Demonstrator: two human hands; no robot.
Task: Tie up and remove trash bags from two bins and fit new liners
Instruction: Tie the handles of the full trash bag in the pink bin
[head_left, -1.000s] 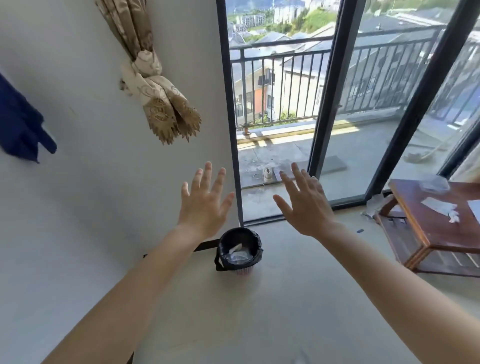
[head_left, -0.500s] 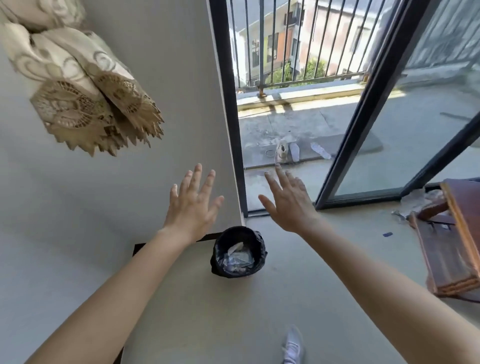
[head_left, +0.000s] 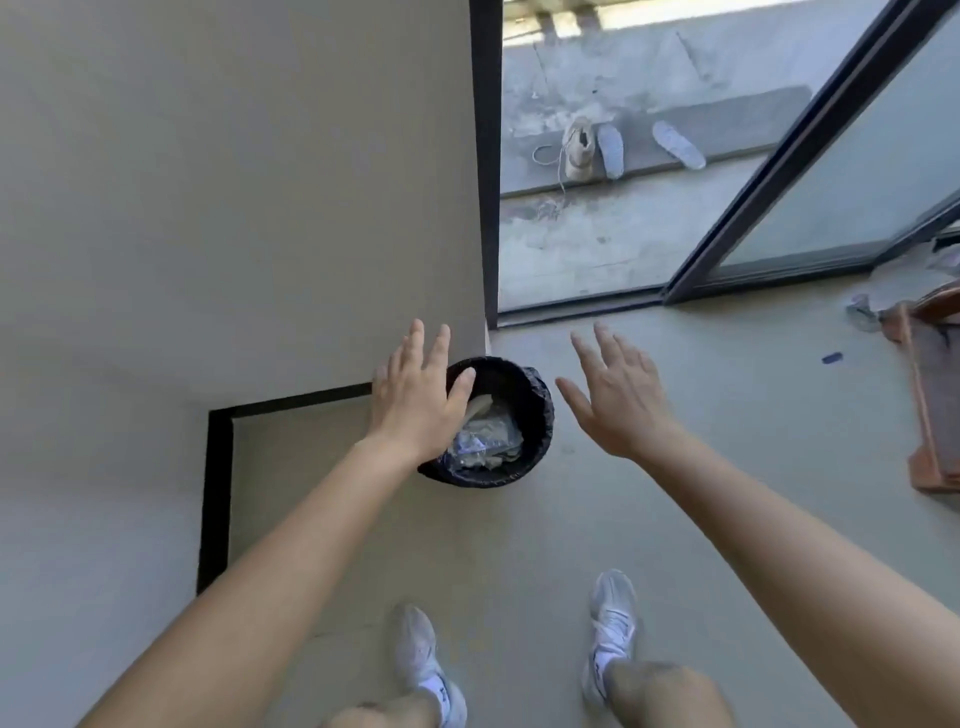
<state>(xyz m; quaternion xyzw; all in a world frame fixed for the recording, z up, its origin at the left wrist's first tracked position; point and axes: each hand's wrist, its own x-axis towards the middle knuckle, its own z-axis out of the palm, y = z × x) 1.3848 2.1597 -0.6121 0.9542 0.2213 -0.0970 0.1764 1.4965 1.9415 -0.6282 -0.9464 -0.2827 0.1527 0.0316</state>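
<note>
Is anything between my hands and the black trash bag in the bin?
Nothing visible. The open left hand overlaps the left rim of the trash bag in view; the open right hand sits just right of it, only bare floor between.

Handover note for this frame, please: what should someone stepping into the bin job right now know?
Left hand: open, empty, fingers spread over the left rim of the bin; contact unclear.
Right hand: open, empty, in the air right of the bin.
Bin: on the floor by the wall, near the glass door; black bag lines it, trash inside.
Done: nothing visible; bag untied, in the bin.
Left: tie it, lift it out, fit a liner; second bin and new liners not in view.
</note>
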